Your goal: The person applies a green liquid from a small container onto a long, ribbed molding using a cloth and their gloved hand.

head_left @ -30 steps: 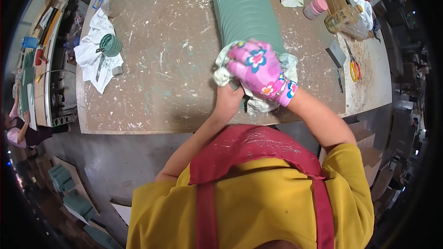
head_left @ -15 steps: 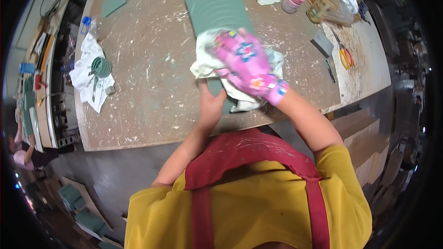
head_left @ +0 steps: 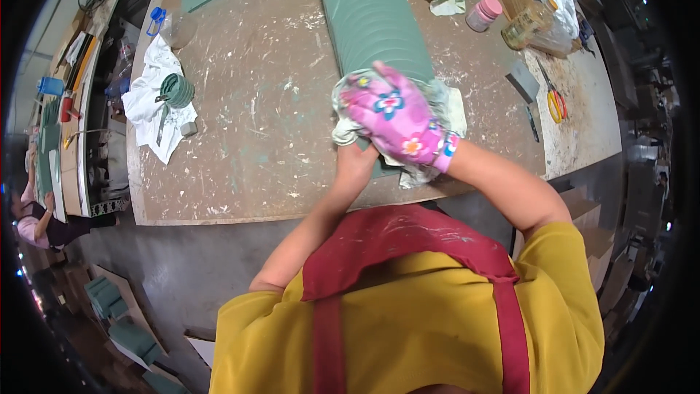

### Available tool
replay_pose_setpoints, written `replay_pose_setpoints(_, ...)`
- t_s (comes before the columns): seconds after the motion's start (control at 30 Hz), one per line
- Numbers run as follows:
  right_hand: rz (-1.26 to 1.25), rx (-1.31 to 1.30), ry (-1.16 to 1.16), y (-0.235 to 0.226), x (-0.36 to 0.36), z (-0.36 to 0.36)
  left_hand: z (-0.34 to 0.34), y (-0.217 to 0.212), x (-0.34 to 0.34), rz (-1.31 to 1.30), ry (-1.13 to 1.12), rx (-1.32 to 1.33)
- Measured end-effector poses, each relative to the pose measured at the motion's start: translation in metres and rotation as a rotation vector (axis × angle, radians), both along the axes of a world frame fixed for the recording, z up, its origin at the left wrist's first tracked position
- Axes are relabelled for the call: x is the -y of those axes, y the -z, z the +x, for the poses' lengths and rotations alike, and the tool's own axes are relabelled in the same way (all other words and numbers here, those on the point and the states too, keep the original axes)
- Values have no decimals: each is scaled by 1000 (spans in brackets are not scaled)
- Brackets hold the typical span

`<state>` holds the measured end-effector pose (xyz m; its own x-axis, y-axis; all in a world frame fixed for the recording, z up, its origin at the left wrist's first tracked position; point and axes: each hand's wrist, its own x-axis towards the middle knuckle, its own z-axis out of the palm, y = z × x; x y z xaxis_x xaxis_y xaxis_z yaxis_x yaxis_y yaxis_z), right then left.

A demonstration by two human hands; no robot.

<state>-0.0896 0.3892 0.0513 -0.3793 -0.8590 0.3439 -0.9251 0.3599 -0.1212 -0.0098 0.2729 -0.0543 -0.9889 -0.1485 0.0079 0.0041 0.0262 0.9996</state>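
Note:
A long green board (head_left: 368,14) with pale curved streaks on its face lies on the worktable, running away from me. My right hand (head_left: 397,113), in a pink flowered glove, presses a crumpled pale cloth (head_left: 345,130) onto the near part of the board. The cloth sticks out on both sides of the glove. My bare left hand (head_left: 357,165) grips the board's near end beside the cloth, the thumb lying on top. Its fingertips are hidden under the cloth and the glove.
Paint marks cover the worktable (head_left: 248,117). At left, a green cup-like container (head_left: 176,90) rests on white cloth. Toward the right are a pink-lidded jar (head_left: 483,13), a grey block (head_left: 522,82), scissors (head_left: 555,98) and a plastic bottle (head_left: 526,25). Another person (head_left: 45,219) stands far left.
The view has shifted, so the whole scene sits a little to the right. My gloved hand remains on the cloth at the board's near part. My left hand keeps its hold on the end.

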Motion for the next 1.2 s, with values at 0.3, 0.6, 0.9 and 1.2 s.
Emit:
replay_pose_setpoints(0.3,-322,908,19,-3,46,54,17,15,10,-42,10,89)
replay_pose_setpoints(0.6,150,97,-113,4,29,20,15,58,18,-281,-90,-39)
replay_pose_setpoints(0.9,-308,-92,327,16,-44,-19,6,-14,-3,11,-120,38)
replay_pose_setpoints(1.2,-759,508,373,-42,-53,-40,-9,-29,8,-160,-117,76)
